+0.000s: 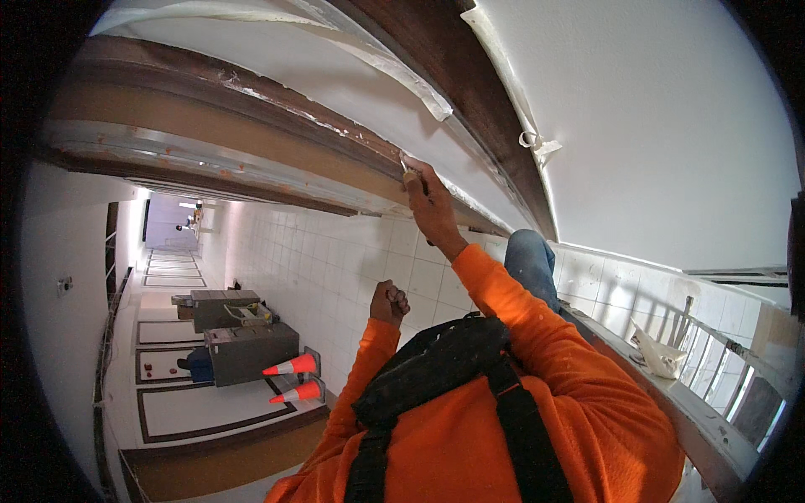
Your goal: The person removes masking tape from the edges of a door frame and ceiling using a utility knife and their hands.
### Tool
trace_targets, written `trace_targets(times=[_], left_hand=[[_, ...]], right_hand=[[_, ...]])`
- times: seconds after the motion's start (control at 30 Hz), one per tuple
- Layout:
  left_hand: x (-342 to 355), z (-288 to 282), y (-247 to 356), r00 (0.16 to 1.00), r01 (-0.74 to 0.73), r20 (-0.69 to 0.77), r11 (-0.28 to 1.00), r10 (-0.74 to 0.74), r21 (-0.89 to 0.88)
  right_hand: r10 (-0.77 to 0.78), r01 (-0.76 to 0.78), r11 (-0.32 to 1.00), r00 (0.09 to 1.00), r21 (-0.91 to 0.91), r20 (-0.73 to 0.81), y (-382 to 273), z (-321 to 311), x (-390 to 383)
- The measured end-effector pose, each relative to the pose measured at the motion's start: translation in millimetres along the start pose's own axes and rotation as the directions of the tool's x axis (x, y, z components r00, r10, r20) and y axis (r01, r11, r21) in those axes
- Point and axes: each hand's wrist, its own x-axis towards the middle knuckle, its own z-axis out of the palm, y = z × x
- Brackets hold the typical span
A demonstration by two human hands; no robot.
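Note:
My right hand (432, 205) is stretched out to a dark brown wooden frame (277, 105) and presses a small thin pale tool (406, 165) against its edge. White tape and paint flakes run along that edge. My left hand (388, 302) is closed in a fist in front of my chest, near the white tiled wall (335, 260); I see nothing in it. Both sleeves are orange, and black harness straps (444, 369) cross my chest. My knee in blue jeans (530, 264) shows beyond the right arm.
A strip of loose white tape (503, 75) hangs along a second brown frame piece against the white wall. Two orange cones (293, 377) and grey boxy machines (247, 348) stand on the floor. A metal rail (713, 352) with a crumpled white bag (658, 352) is at the right.

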Motion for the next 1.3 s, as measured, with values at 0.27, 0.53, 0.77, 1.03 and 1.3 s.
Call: trace_targets(times=[0.27,0.53,0.77,1.03,1.3], left_hand=[[7.6,-3.3,-6.5,0.999,0.033,-0.012,0.999,-0.032,0.029],[3.4,-7.4,-9.2,0.998,0.002,0.060,1.000,-0.002,-0.009],[2.6,-12.2,-8.6,0.998,-0.055,0.030,0.998,0.055,0.021],[2.2,-0.5,-11.1,1.000,0.005,0.012,0.999,-0.006,0.038],[7.6,-23.8,-19.1,0.998,0.039,0.043,0.999,-0.040,0.017]], right_hand=[[0.017,-0.015,0.998,0.999,0.062,-0.028,18.5,7.9,4.1],[0.212,-0.192,0.951,0.975,0.244,-0.060,23.4,12.1,-3.2],[-0.008,0.023,0.981,0.997,0.193,-0.081,10.9,22.6,3.4],[0.126,-0.112,0.967,0.991,0.227,-0.048,11.2,15.8,0.0],[0.212,-0.201,0.919,0.977,0.338,0.006,-1.1,17.0,-1.8]])
